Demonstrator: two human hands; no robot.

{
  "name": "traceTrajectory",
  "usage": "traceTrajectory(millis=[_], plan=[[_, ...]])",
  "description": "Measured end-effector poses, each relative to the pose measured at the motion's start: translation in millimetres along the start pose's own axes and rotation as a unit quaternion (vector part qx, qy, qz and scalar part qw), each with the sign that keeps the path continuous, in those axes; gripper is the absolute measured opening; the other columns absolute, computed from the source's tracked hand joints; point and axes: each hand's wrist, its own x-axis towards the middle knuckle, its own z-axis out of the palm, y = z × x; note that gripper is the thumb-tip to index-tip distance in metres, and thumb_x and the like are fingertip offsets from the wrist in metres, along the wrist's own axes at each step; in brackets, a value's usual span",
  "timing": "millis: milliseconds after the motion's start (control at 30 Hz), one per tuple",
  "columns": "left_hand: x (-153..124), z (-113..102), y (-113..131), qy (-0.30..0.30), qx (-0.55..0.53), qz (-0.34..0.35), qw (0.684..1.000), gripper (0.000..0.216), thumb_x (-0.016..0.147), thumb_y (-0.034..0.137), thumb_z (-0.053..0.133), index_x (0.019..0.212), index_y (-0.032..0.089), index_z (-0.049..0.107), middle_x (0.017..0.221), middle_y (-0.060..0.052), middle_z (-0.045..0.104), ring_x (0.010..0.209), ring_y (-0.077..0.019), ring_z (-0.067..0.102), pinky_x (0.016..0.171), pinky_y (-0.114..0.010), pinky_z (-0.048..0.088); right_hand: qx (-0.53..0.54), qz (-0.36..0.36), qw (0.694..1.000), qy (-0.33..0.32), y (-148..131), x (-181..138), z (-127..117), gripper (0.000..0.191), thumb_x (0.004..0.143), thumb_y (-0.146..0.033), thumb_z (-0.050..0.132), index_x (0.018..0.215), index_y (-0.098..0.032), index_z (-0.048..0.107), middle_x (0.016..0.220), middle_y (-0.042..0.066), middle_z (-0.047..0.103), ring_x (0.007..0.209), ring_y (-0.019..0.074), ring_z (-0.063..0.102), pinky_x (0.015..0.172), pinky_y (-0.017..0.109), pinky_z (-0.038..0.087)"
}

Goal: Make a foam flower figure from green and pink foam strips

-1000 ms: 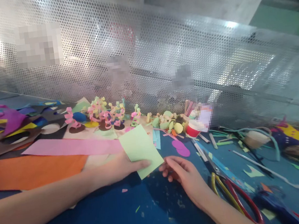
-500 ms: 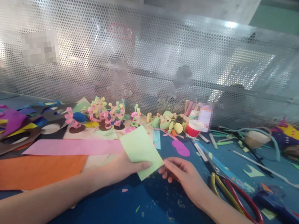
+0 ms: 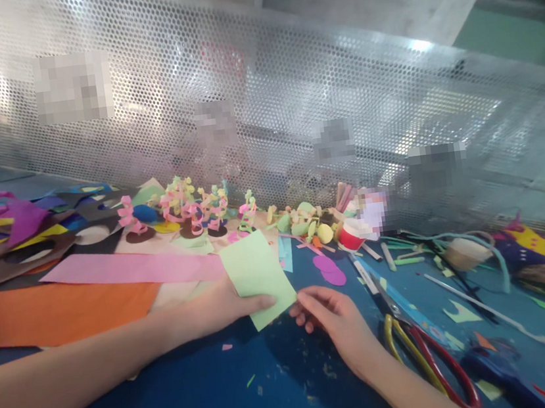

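My left hand (image 3: pixel 235 301) grips a light green sheet of paper (image 3: pixel 258 268), its thumb lying on top and the other fingers hidden beneath. At the paper's right corner, my right hand (image 3: pixel 328 313) pinches with thumb and index finger, the remaining fingers curled. The sheet is tilted above the blue table (image 3: pixel 201 398). To the right of my right hand lie large scissors (image 3: pixel 399 321) with one yellow and one red handle. A long pink paper strip (image 3: pixel 131 267) stretches out behind my left forearm.
Orange paper (image 3: pixel 62 312) lies at left. Several small curled paper figures (image 3: pixel 194 217) stand behind my hands. Purple paper circles (image 3: pixel 329 270) and a red-and-white cup (image 3: pixel 350 234) are beyond my right hand. A perforated metal screen (image 3: pixel 250 101) borders the back; a blue tool (image 3: pixel 501 368) is front right.
Almost nothing differs; both hands keep the same hold on the green paper, which has shifted only very slightly.
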Motion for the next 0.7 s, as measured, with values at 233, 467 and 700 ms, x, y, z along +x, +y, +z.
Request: traceTrajectory(millis=[233, 467, 700], plan=[[-0.1, 0.7, 0.1, -0.004, 0.003, 0.005, 1.0, 0.041, 0.073, 0.042, 0.06, 0.109, 0.023, 0.054, 0.108, -0.003, 0.063, 0.1, -0.0227, 0.057, 0.085, -0.034, 0.045, -0.014, 0.0, 1.0, 0.006, 0.9, 0.2, 0.2, 0.028, 0.072, -0.042, 0.062, 0.075, -0.014, 0.063, 0.065, 0.003, 0.066, 0.056, 0.0116, 0.057, 0.051, 0.022, 0.044], [0.1, 0.4, 1.1, -0.006, 0.011, 0.012, 1.0, 0.038, 0.073, 0.042, 0.059, 0.106, 0.023, 0.056, 0.107, -0.003, 0.063, 0.099, -0.0221, 0.058, 0.085, -0.032, 0.046, -0.016, 0.0, 1.0, 0.011, -0.1, 0.5, 0.3, 0.026, 0.072, -0.041, 0.063, 0.072, -0.015, 0.063, 0.064, 0.003, 0.065, 0.054, 0.0107, 0.055, 0.05, 0.021, 0.044], [0.3, 1.4, -0.4, -0.002, 0.024, 0.006, 1.0, 0.041, 0.072, 0.043, 0.059, 0.108, 0.023, 0.054, 0.108, -0.003, 0.063, 0.099, -0.0228, 0.058, 0.083, -0.033, 0.047, -0.03, 0.0, 0.999, 0.013, 0.1, 0.0, 0.5, 0.027, 0.07, -0.042, 0.064, 0.072, -0.014, 0.063, 0.064, 0.003, 0.065, 0.054, 0.0109, 0.055, 0.051, 0.022, 0.044]])
